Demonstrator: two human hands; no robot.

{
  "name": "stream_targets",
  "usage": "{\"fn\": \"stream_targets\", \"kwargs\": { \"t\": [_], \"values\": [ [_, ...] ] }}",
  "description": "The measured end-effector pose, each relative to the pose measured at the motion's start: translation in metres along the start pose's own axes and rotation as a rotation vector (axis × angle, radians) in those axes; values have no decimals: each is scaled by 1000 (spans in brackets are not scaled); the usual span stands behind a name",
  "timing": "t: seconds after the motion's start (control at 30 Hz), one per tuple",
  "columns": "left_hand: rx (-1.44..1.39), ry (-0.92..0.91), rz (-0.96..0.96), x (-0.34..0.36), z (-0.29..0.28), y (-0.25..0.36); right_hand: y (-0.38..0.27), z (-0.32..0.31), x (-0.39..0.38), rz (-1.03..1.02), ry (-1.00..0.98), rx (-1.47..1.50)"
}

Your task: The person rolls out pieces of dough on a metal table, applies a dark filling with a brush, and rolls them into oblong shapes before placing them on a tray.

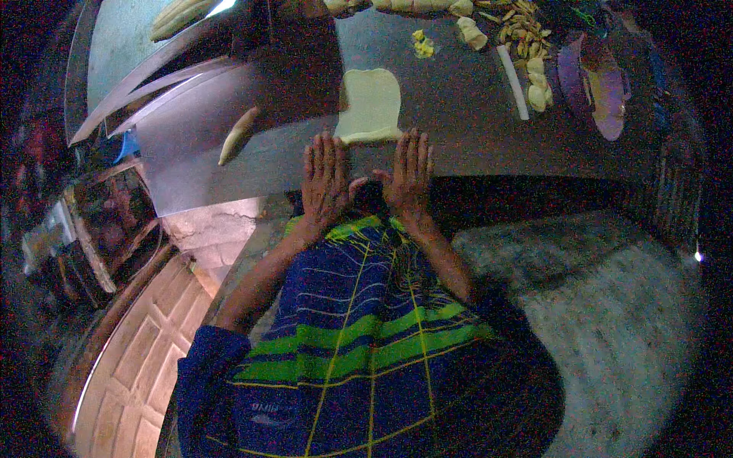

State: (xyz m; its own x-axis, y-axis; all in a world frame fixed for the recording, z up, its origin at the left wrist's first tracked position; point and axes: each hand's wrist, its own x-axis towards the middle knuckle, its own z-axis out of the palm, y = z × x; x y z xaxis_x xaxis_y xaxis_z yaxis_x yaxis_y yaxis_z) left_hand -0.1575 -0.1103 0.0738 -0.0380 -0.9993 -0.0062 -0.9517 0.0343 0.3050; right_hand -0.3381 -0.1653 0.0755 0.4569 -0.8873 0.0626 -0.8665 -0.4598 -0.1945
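Note:
A thin, pale sheet of dough lies on the dull metal worktop, its near edge folded into a narrow roll. My left hand is palm down at that edge's left end, fingers straight out and thumb apart. At the right end, my right hand lies likewise, fingers extended and flat. Both sets of fingertips are at or touching the dough; I cannot tell exactly which. A tapered pale dough piece rests off to the left.
Along the back and right are dough pieces, a yellow lump, a pile of small pieces, a white stick and a purple object. Long metal sheets stand at left. A wooden panelled door shows lower left.

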Motion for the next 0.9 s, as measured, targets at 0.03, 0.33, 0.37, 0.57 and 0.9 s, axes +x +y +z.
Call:
{"fn": "stream_targets", "kwargs": {
  "t": [0.03,0.33,0.37,0.57,0.9],
  "values": [
    [-23,-10,-20,-2,4,2,-1,1,-1,-11,-2,17],
    [-79,23,170,10,3,12,-1,4,4,-138,33,175],
    [-58,49,146,14,4,11,1,2,10,-131,18,152],
    [-3,24,48,24,-9,15,0,-7,22,-6,-94,184],
    [-14,52,4,9,-3,10,-13,-19,19,-53,-23,15]
  ]
}}
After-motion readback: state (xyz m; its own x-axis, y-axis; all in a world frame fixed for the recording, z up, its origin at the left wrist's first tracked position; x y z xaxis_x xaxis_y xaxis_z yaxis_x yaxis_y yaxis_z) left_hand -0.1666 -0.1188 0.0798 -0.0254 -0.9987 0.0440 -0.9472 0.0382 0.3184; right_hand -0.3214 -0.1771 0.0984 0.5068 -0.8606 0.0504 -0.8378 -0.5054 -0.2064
